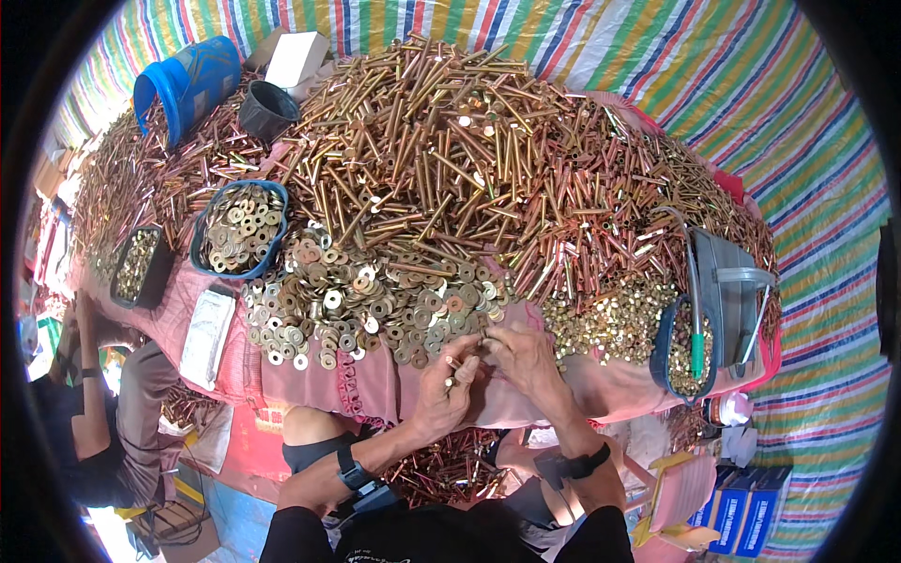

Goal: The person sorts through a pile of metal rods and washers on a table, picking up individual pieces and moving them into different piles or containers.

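Note:
My left hand (446, 391) is closed around a few brass-coloured bolts, whose ends poke out between the fingers. Close beside it, my right hand (524, 361) has thumb and fingertips pinched together; what they hold is too small to make out. Both hands are over the front edge of the pink cloth (314, 389), just below a heap of flat round washers (375, 296). To the right of my right hand lies a pile of small brass-coloured nuts (601, 328). Behind these rises a large mound of long bolts (441, 150).
Left stand a blue tub of washers (199, 246), a dark tray of nuts (120, 281), a tipped blue bucket (172, 89) and a black cup (272, 111). Right are a blue container with nuts (664, 352) and a grey bin (723, 281). Another person (89, 413) sits at far left.

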`<state>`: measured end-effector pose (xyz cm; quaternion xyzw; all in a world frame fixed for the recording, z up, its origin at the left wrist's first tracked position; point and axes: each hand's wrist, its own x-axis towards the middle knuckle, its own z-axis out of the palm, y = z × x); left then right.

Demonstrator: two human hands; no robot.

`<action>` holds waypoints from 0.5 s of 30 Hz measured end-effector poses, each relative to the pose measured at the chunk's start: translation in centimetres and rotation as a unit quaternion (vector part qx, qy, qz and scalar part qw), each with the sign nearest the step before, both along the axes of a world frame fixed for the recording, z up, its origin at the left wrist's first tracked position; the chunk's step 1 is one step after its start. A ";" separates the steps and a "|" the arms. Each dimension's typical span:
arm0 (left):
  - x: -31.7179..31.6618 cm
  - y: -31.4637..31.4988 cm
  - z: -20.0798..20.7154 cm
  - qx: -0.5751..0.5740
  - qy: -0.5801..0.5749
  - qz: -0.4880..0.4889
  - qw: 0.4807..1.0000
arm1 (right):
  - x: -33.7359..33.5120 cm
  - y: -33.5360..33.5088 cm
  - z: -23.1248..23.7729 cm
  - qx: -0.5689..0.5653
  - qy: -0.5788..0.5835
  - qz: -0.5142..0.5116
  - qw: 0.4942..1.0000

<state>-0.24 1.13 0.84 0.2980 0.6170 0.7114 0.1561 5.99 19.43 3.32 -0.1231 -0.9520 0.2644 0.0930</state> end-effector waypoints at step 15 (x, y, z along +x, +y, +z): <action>-0.5 1.0 0.0 -0.023 0.116 -0.050 0.992 | 1.7 -2.6 6.3 -0.424 -0.073 -0.062 0.901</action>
